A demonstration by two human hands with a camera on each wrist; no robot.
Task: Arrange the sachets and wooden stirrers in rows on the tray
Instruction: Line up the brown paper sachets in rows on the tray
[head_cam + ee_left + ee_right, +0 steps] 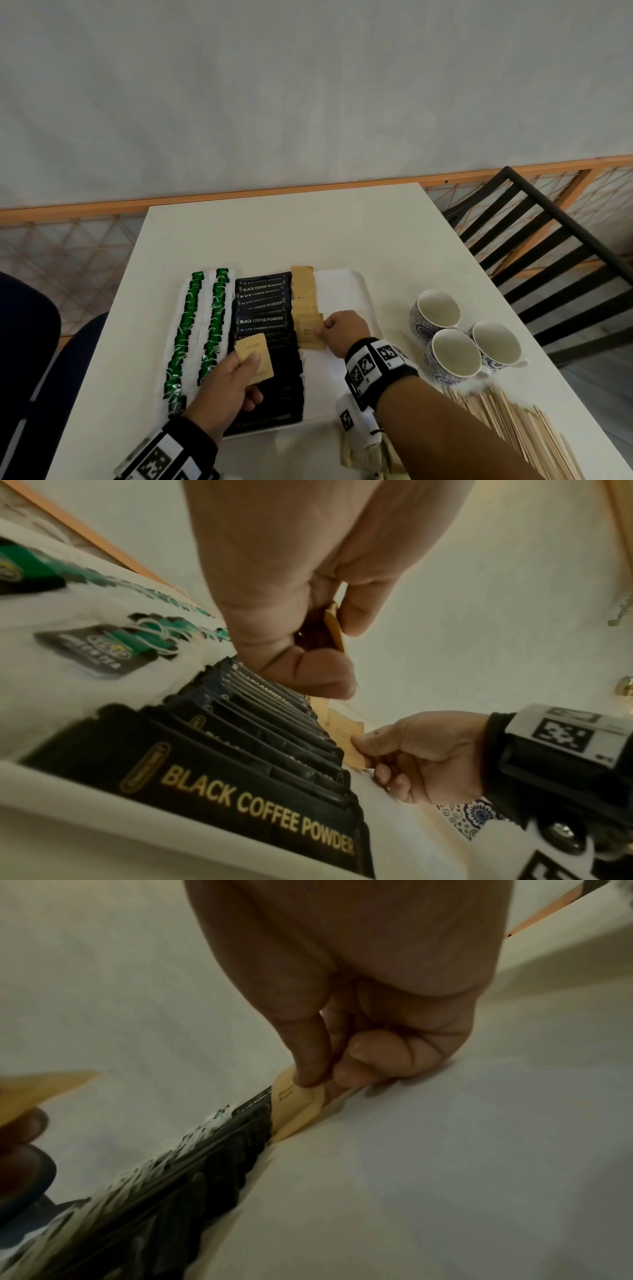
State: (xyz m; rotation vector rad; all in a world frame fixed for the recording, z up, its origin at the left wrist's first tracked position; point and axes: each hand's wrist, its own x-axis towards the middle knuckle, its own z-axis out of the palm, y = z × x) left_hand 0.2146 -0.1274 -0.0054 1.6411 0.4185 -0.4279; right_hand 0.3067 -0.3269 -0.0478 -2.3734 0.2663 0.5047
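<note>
A white tray [346, 279] holds two rows of green-and-white tea bags [186, 329], a row of black coffee sachets [265, 320] and a short row of brown paper sachets [303, 291]. My right hand [325, 330] pinches the nearest brown sachet [310, 334] of that row, low on the tray; the pinch shows in the right wrist view [308, 1096]. My left hand [239, 368] holds a small stack of brown sachets [257, 354] above the black row. Wooden stirrers [513, 425] lie heaped on the table at the near right.
Three blue-patterned cups [459, 337] stand right of the tray. More brown sachets [363, 455] lie on the table under my right forearm. A black chair [534, 246] is at the far right. The white table [274, 233] reaches to the wall.
</note>
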